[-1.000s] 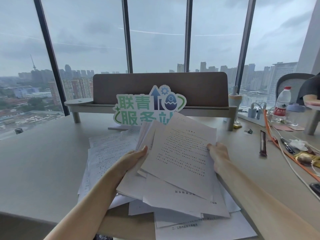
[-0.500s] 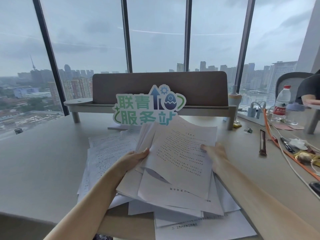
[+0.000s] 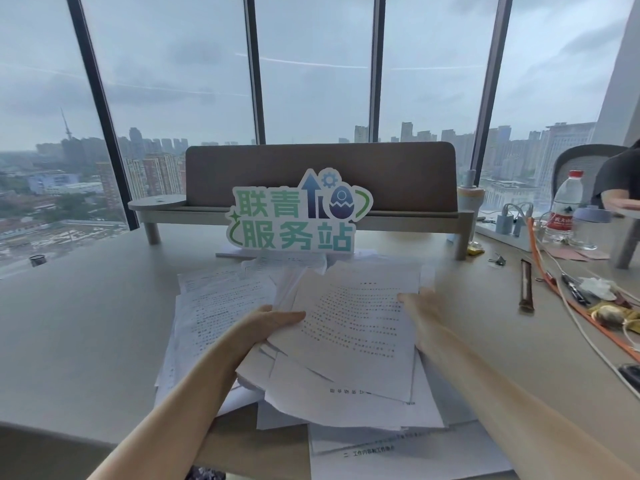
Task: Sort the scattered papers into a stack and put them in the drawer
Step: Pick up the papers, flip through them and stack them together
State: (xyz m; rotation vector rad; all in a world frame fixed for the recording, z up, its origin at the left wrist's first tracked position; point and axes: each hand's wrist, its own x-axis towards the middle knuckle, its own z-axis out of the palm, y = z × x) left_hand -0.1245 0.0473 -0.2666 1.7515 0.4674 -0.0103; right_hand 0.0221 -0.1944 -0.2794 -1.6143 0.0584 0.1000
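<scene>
A loose bundle of printed white papers [image 3: 353, 327] is held between both hands just above the desk. My left hand [image 3: 266, 323] grips its left edge, thumb on top. My right hand [image 3: 420, 313] holds its right edge, blurred by motion. More scattered sheets [image 3: 218, 306] lie flat on the pale desk [image 3: 79, 323] under and to the left of the bundle, and some [image 3: 398, 455] hang over the near edge. No drawer is in view.
A green and white cut-out sign [image 3: 298, 216] stands behind the papers against a brown desk shelf [image 3: 322, 171]. At right lie a water bottle [image 3: 564, 209], a power strip with cables [image 3: 512, 226], an orange strap [image 3: 588, 317] and small clutter. A person's arm shows far right.
The bundle has dropped lower and flatter toward the desk, uncovering the sign's bottom row. My right hand slid inward along the right edge of the top sheet.
</scene>
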